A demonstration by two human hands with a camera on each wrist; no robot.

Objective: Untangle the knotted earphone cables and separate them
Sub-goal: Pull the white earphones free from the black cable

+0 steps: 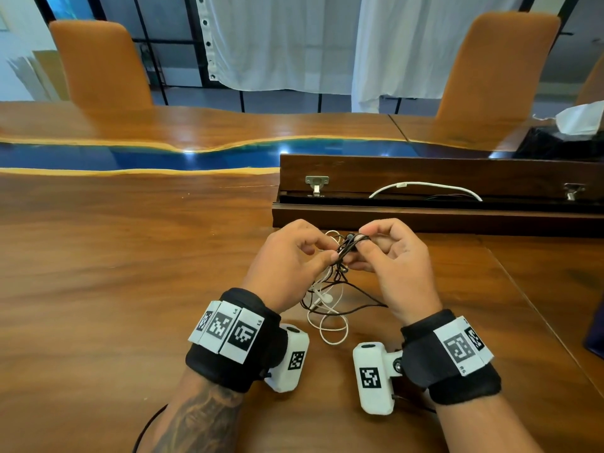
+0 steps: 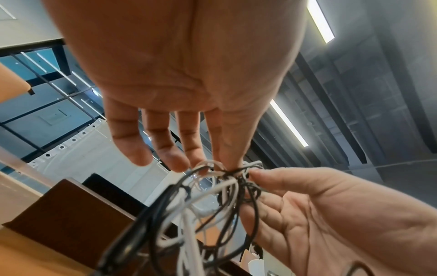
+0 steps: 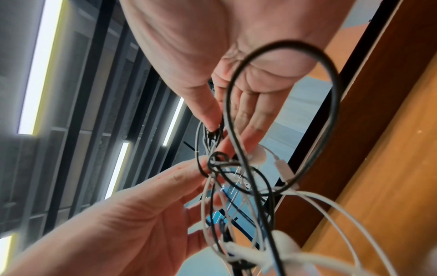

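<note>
1. a knot of earphone cables [image 1: 348,248] is held above the wooden table [image 1: 130,273], in front of the person and between both hands.
2. the knot is made of a black cable [image 1: 362,297] and a white cable [image 1: 331,331], wound tightly through each other at the top.
3. below the knot, loose loops of both cables are seen hanging down, with the lowest white loop lying on the table between the wrists; a white earbud [image 1: 327,298] hangs among the loops.
4. the left hand [image 1: 287,266] is placed on the left side of the knot; its thumb and forefinger are pressed together on the strands, while the other fingers [image 2: 132,147] are held fairly straight and apart, free of the cables.
5. the right hand [image 1: 397,268] is placed on the right side of the knot; the strands are pinched between its thumb and forefinger, and the remaining fingers are loosely curled beneath.
6. in the right wrist view a wide black loop [image 3: 328,104] is seen standing in front of the right palm, with white strands [image 3: 331,207] fanned out below it.
7. black wristbands [image 1: 233,341] with printed markers are worn on both wrists, and a white camera [image 1: 374,376] is fixed under each.
8. a long dark wooden box [image 1: 425,210] with its hinged lid open lies just beyond the hands; a white cord [image 1: 425,186] is seen inside it.
9. a blue strip [image 1: 147,156] runs across the table, and two orange chairs [image 1: 98,63] stand at the far side.
</note>
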